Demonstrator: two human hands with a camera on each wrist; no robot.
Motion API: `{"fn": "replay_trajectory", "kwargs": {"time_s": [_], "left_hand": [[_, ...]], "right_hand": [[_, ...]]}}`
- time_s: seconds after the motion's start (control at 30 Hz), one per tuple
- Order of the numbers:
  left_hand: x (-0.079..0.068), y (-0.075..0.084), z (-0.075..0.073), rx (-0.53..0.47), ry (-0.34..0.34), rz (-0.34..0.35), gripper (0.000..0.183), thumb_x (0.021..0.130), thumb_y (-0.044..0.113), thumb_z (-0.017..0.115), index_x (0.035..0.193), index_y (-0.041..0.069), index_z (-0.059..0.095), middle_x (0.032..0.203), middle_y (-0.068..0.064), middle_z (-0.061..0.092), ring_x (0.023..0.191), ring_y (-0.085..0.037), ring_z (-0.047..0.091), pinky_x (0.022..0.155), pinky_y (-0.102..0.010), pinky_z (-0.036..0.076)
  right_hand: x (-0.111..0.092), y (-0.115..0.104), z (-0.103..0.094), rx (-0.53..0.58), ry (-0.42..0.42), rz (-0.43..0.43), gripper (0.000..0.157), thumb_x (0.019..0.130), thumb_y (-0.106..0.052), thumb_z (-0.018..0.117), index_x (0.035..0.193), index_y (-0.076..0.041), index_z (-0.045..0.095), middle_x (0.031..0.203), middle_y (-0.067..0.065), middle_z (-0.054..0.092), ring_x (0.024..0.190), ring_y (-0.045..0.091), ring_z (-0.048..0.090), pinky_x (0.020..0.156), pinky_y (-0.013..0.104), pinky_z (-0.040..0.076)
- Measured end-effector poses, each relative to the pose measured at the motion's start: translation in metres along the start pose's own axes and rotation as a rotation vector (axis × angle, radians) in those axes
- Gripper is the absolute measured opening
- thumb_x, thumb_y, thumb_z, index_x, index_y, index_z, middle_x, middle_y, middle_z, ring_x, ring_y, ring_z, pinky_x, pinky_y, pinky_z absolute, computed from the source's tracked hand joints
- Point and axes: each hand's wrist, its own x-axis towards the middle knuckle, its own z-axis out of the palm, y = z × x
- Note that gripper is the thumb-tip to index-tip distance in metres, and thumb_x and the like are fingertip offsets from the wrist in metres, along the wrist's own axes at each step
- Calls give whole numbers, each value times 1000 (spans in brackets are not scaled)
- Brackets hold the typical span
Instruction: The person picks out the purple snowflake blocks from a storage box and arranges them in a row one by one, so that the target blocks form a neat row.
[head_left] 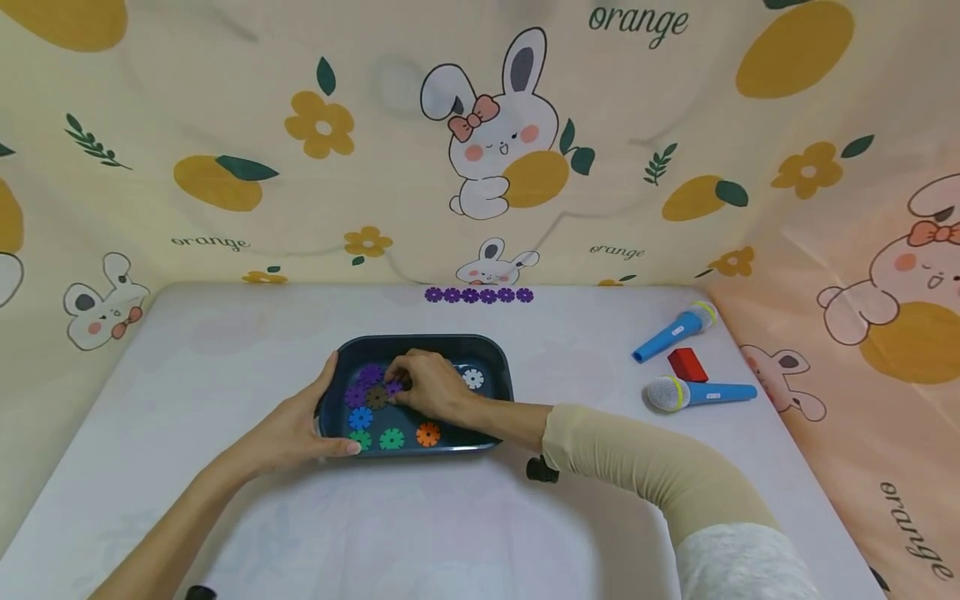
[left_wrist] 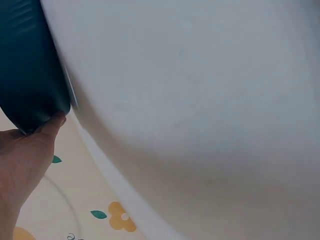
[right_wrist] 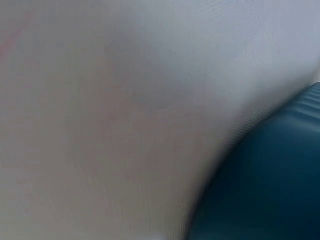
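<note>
A dark blue tray (head_left: 457,447) stands on the white table, holding small notched plastic discs. My left hand (head_left: 288,423) grips its left end, thumb over the near rim and fingers at the far corner; the left wrist view shows this hand (left_wrist: 30,155) against the tray's outer wall (left_wrist: 30,65). Inside the tray, my right hand (head_left: 431,385) pinches a purple disc (head_left: 393,388) between thumb and fingers. Close by its fingertips lie a brown disc (head_left: 377,397) and several purple discs (head_left: 367,375). The right wrist view shows only the tray's outer wall (right_wrist: 270,185) and table.
Also in the tray are a blue disc (head_left: 361,417), green discs (head_left: 392,439), an orange disc (head_left: 428,434) and a white disc (head_left: 473,378). Several purple discs (head_left: 488,296) form a row at the back edge. Two toy microphones (head_left: 678,331) and a red block (head_left: 687,365) lie right.
</note>
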Motion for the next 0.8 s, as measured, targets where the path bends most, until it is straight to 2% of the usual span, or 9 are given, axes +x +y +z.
{"fn": "replay_trajectory", "kwargs": {"time_s": [0.3, 0.43, 0.63, 0.8], "left_hand": [[-1, -1, 1, -15, 0, 0, 132, 75, 43, 86, 159, 11, -11, 158, -33, 13, 140, -54, 23, 108, -67, 28], [-1, -2, 2, -20, -1, -2, 132, 75, 43, 86, 159, 10, -10, 159, -32, 13, 141, -54, 23, 108, -67, 29], [-1, -2, 2, -19, -2, 4, 131, 75, 44, 86, 159, 9, -10, 159, -31, 13, 141, -53, 23, 108, -67, 29], [-1, -1, 0, -21, -6, -7, 131, 76, 42, 86, 159, 9, -10, 160, -30, 12, 142, -52, 21, 110, -67, 26]], "right_hand": [[1, 2, -1, 73, -23, -19, 21, 81, -14, 84, 100, -11, 74, 96, 0, 67, 84, 6, 62, 73, 11, 49], [1, 4, -5, 172, -54, 10, 18, 81, -11, 83, 97, -11, 75, 90, -1, 68, 79, 5, 61, 70, 13, 50], [-1, 7, -19, 286, -73, 77, 17, 84, -14, 82, 100, -13, 77, 92, -2, 73, 77, 2, 63, 70, 16, 52], [-5, 8, -36, 336, -76, 69, 21, 86, -17, 80, 106, -13, 77, 95, -2, 74, 77, 3, 65, 70, 19, 54]]}}
